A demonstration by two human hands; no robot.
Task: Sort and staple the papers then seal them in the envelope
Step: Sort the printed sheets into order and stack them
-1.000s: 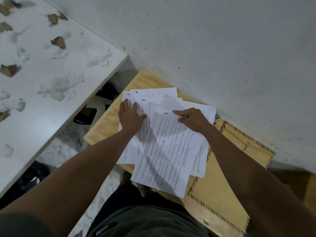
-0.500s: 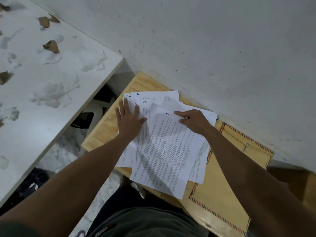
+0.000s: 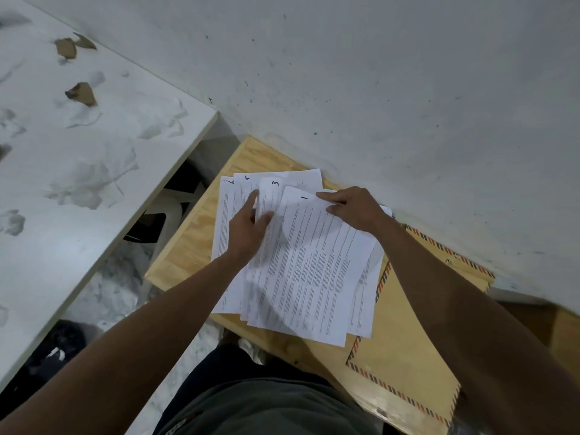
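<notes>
Several printed sheets (image 3: 310, 271) lie fanned on a small wooden table (image 3: 191, 246), with handwritten numbers at their top corners. The sheet marked 1 (image 3: 317, 246) is on top, and the sheet marked 3 (image 3: 276, 189) sticks out from under its left side. My left hand (image 3: 248, 230) pinches the left edge of sheet 3, thumb on top. My right hand (image 3: 354, 208) holds the top right corner of sheet 1 between thumb and forefinger. A brown envelope (image 3: 408, 340) with a striped border lies partly under the sheets' right side, my right forearm above it.
A grey wall (image 3: 376, 89) runs along the table's far edge. A white tabletop (image 3: 78, 152) with torn patches stands to the left, a gap with dark objects and a white chair (image 3: 169, 211) between. My lap fills the bottom.
My left hand, which lay flat on the left sheets, has turned and taken hold of sheet 3's edge. The right hand stays at the top of sheet 1.
</notes>
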